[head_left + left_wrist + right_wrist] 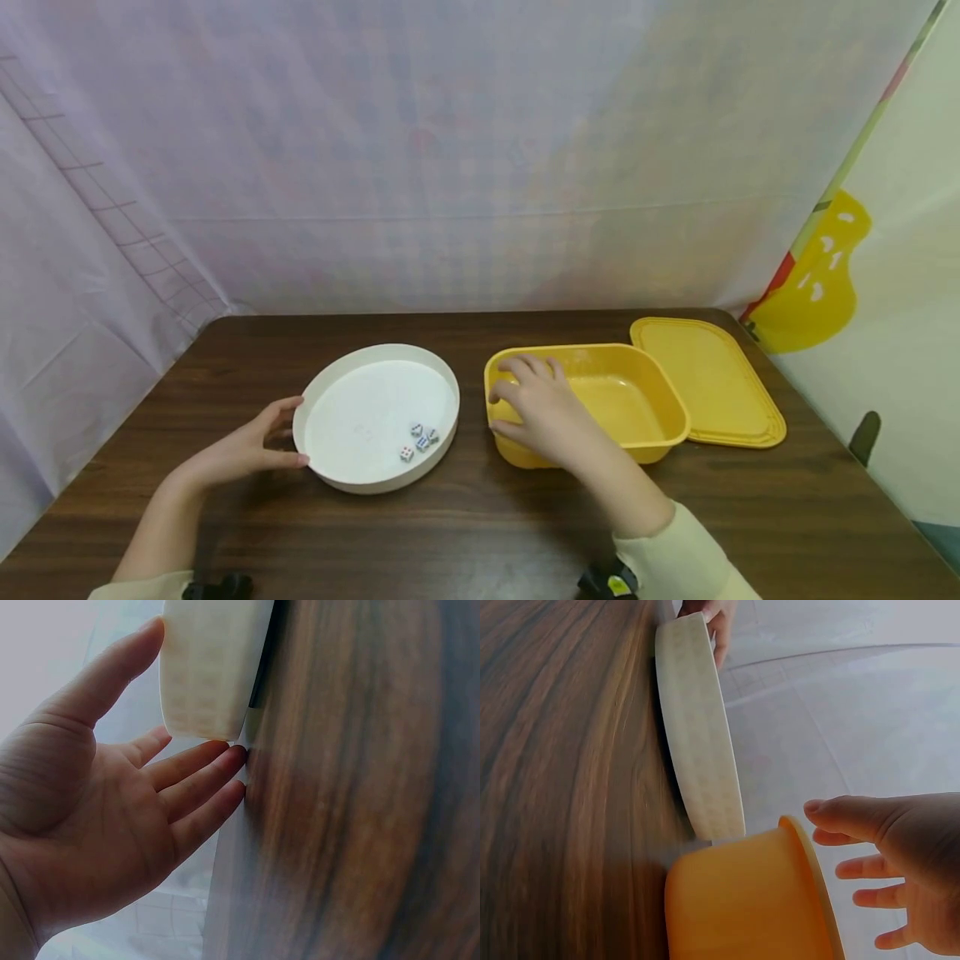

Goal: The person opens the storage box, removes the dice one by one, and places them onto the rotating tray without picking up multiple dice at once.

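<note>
We find four dice (422, 444) lying inside the white dish (356, 408), toward its near right wall: three are bunched together, and the fourth sits just beside them on the near left side of the group. From the fingers of the right hand (542, 414), the dice lie to the left and somewhat nearer the person, across the dish's right wall. The right hand is the nearer of the two. The dice, being cubes, present no long axis, and the dish is round; the yellow box (626, 417), right of the dish, runs lengthwise left to right, one end facing it.

The right hand hovers over that end, its fingers spread and loosely bent, with nothing visible in them. The left hand (238, 448) is at the dish's left side, thumb and fingers parted widely and touching its outer edge without closing round it.

We count one dish, one box, four dice and one yellow lid (705, 379), which lies flat on the tabletop (450, 533), right of the dish and beyond the box.
</note>
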{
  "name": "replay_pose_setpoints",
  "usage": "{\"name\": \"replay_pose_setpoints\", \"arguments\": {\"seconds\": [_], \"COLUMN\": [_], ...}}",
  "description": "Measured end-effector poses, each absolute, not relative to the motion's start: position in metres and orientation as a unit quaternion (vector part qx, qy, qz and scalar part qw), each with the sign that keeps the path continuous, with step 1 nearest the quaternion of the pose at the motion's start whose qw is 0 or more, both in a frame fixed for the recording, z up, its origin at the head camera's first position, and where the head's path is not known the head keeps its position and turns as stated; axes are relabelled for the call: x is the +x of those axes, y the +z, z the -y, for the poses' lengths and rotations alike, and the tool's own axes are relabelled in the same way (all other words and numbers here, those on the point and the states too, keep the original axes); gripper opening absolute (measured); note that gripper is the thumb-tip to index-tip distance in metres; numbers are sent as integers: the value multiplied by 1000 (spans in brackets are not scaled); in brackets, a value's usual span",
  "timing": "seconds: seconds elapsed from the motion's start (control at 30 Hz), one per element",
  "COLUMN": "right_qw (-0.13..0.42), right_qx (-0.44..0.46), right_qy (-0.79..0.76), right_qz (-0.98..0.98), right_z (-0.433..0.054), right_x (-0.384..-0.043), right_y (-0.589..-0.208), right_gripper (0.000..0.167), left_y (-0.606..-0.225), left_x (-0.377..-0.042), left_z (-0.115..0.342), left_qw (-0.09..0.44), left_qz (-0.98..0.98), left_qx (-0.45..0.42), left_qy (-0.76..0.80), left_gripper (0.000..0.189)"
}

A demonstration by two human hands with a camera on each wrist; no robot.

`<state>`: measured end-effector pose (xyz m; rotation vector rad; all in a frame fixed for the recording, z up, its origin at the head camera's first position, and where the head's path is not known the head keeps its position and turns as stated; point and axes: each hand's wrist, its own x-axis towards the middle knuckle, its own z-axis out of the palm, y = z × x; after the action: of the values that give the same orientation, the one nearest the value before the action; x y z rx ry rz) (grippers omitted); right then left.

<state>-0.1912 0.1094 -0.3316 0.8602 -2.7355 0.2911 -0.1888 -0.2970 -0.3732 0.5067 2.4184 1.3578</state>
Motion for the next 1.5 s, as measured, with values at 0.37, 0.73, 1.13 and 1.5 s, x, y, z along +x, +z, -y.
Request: {"name": "replay_pose_setpoints", "arguments": {"seconds": [0.37, 0.73, 1.13, 1.5], "right_qw": [142, 159, 142, 99], "right_qx": [299, 310, 290, 259], "right_qy": [105, 111, 105, 118], "right_qz": [938, 931, 941, 954], "right_z": [-129, -150, -175, -195], "right_x": [-191, -192, -194, -198], "right_y": [-332, -336, -340, -345], "right_gripper": [26, 25, 23, 21], "left_y": [-372, -372, -372, -372], "left_x": [-188, -188, -188, -189], "left_z": [295, 296, 296, 296], "left_qw": [160, 158, 161, 164], "left_qz": [-848, -851, -851, -848], "left_qx": [174, 174, 173, 174], "left_qy": [474, 470, 470, 473], "left_gripper": [91, 91, 91, 91]}}
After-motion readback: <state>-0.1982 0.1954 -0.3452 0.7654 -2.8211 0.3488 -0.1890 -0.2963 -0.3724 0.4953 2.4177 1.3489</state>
